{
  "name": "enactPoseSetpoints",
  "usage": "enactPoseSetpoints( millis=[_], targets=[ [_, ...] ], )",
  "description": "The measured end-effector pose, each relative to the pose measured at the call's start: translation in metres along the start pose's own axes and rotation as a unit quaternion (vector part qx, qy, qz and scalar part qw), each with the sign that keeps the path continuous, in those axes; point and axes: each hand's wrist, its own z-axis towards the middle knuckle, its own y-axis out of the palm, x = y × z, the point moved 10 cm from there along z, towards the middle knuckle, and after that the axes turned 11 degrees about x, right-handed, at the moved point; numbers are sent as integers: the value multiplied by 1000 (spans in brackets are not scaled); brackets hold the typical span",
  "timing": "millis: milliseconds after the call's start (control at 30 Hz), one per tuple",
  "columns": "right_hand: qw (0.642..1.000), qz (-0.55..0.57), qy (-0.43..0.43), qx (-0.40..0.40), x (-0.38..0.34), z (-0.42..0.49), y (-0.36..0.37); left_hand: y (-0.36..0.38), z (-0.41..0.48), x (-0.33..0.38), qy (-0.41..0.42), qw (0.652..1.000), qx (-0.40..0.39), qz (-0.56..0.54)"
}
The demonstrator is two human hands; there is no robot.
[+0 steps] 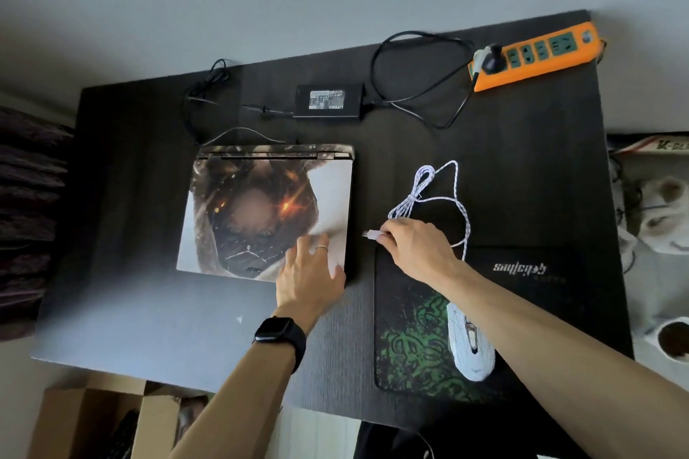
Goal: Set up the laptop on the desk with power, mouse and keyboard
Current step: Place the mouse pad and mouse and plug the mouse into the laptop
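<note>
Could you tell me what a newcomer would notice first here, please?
The closed laptop with its printed lid lies on the desk, the left hand resting on its near right corner. Beside it, the right hand pinches a USB plug pointed at the laptop. An orange power strip lies at the far right corner.

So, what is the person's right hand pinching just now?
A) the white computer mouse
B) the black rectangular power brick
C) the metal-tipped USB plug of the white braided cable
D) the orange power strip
C: the right hand pinches the USB plug, its metal tip pointing at the right edge of the closed picture-covered laptop, while the white computer mouse lies on the black-and-green mouse pad, away from the fingers.
</note>
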Motion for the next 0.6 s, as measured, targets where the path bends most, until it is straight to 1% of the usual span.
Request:
enactPoseSetpoints(
  millis=[100,167,300,433,500,600],
  targets=[
    [997,-45,-16,54,-6,0,-2,-13,19,-1,-4,999,46,13],
    [996,-57,-15,72,-9,0,-1,-19,33,2,-7,997,70,20],
    [994,-45,12,94,-2,1,3,-13,59,20,-23,997,60,29],
    [993,-39,26,104,3,0,3,-15,70,27,-37,994,94,32],
    [992,-29,29,118,6,1,3,-12,66,27,-25,993,111,37],
    [992,-9,18,125,3,3,7,-5,59,24,24,990,129,59]
  ],
)
